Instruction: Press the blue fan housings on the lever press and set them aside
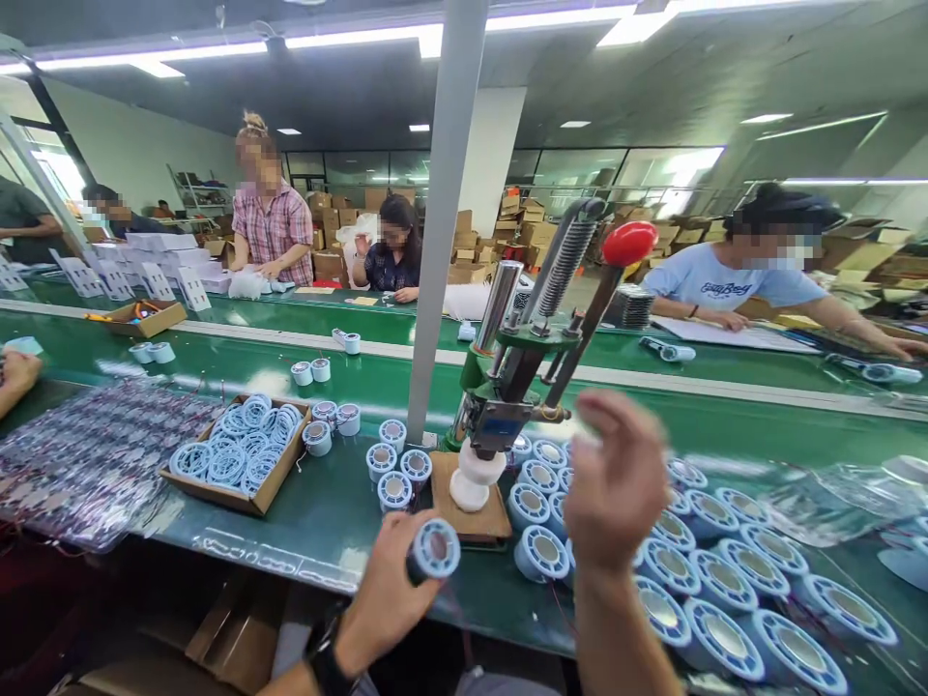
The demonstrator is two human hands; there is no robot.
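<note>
My left hand is closed round a light blue round part with a ring-shaped face, in front of the press near the table's front edge. The hand press has a red knob on its raised lever and white round pads above a brown base board. Blurred by motion, my right hand is raised to the right of the press, below the knob and touching neither; its fingers look curled, but what they hold, if anything, cannot be made out.
Many blue round parts cover the table right of the press, with several more to its left. A box of blue rings and wired pieces lie further left. A grey post rises behind. People sit or stand across the green belt.
</note>
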